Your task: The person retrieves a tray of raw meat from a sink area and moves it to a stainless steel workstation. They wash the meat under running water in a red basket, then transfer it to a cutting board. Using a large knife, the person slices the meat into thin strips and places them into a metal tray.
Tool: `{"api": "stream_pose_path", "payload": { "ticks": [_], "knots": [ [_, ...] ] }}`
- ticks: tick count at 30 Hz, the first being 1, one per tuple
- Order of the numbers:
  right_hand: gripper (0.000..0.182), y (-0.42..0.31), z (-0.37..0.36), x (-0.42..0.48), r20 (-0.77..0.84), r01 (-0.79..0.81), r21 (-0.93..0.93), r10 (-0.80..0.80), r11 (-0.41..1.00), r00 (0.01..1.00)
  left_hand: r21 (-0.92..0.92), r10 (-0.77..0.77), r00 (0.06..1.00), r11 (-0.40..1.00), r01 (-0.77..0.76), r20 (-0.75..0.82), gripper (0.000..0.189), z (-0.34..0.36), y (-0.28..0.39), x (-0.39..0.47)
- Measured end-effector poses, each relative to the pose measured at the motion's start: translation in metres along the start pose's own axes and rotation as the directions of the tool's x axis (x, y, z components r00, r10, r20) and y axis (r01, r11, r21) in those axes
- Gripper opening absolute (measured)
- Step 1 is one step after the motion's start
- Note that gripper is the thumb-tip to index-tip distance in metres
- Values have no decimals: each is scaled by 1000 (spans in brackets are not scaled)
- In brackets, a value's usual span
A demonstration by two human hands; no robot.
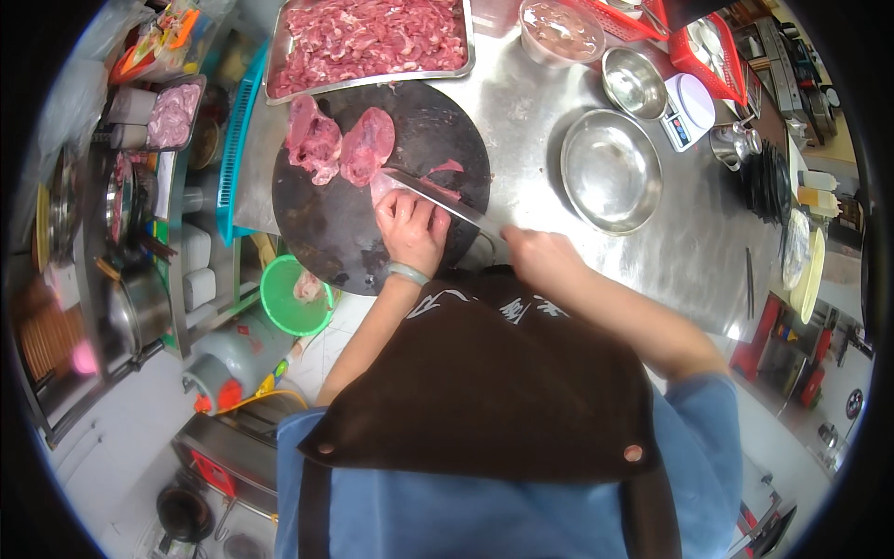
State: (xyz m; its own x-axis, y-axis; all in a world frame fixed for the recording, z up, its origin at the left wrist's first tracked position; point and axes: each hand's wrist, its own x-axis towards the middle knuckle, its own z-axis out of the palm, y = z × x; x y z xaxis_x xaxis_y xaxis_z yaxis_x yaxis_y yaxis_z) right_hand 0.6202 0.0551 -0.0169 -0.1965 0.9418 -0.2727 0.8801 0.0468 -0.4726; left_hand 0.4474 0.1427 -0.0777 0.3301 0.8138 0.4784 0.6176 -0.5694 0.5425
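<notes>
My right hand (545, 258) grips the handle of a long kitchen knife (447, 199), its blade slanting up and left across the board. Under my left hand (415, 227) a pale piece of raw meat (383, 187) is pressed down, and the blade lies along its right side. All this rests on a round dark chopping board (335, 230). Two larger pieces of raw meat, one on the left (312, 140) and one in the middle (368, 145), lie beyond my left hand. Thin meat slices (441, 187) sit just past the blade.
A metal tray (370, 82) of cut meat stands behind the board. To the right are a steel bowl (611, 171), a smaller bowl (634, 82), a digital scale (688, 112) and a plastic tub (562, 31). A green bin (297, 295) and a gas cylinder (244, 353) stand lower left.
</notes>
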Motion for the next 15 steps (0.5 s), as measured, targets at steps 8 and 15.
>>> {"api": "stream_pose_path", "payload": {
  "ticks": [8, 15],
  "knots": [
    [29, -8, 7, 28, 31, -68, 15, 68, 998, 997, 33, 6, 1000, 999, -6, 13, 15, -3, -1, -1],
    [33, 10, 6, -15, -152, -116, 76, 126, 990, 980, -16, 11, 1000, 1000, -12, -23, 14, -8, 8, 7]
  ]
}}
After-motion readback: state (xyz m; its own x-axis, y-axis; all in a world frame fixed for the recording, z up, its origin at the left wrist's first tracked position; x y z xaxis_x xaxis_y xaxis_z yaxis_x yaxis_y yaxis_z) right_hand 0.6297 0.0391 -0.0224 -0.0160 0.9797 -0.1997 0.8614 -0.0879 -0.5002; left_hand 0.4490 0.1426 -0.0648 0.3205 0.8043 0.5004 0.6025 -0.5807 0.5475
